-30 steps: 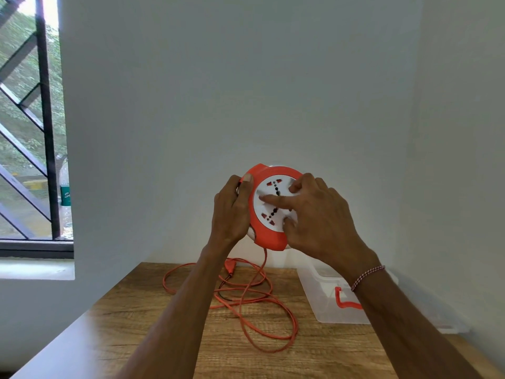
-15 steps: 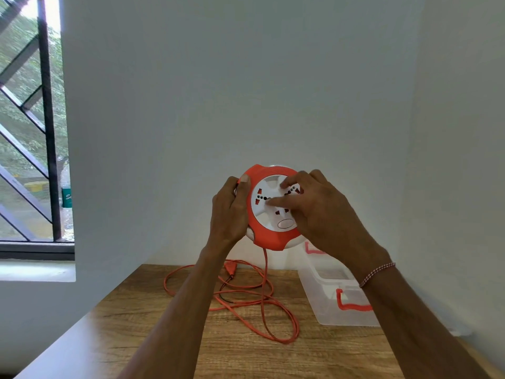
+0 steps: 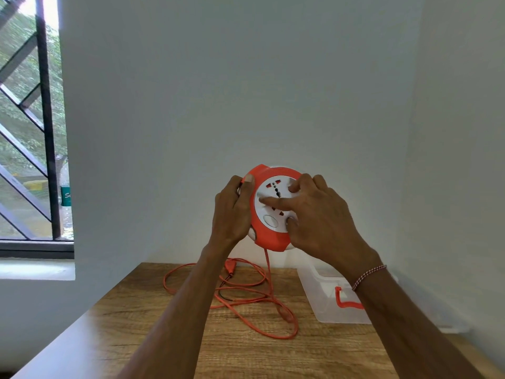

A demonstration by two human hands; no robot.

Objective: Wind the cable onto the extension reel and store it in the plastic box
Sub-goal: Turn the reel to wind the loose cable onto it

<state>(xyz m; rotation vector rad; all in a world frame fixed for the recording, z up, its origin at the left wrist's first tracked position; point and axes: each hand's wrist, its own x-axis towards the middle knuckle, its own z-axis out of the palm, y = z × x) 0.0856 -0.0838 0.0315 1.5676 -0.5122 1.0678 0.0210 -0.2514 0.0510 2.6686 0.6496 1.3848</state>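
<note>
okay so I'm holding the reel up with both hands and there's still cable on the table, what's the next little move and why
Probably keep turning the white socket face with the right hand while the left hand steadies the reel. Loose orange cable still lies looped on the table, so it isn't ready for the plastic box.

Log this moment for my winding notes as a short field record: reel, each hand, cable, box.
reel: orange and white extension reel, held up in the air above the wooden table, socket face toward the camera
left hand: left hand grips the reel's left edge
right hand: right hand has its fingers on the white socket disc
cable: orange cable hangs from the reel, mostly in loose loops on the table
box: clear plastic box, open, red handle, on the table at right
</note>
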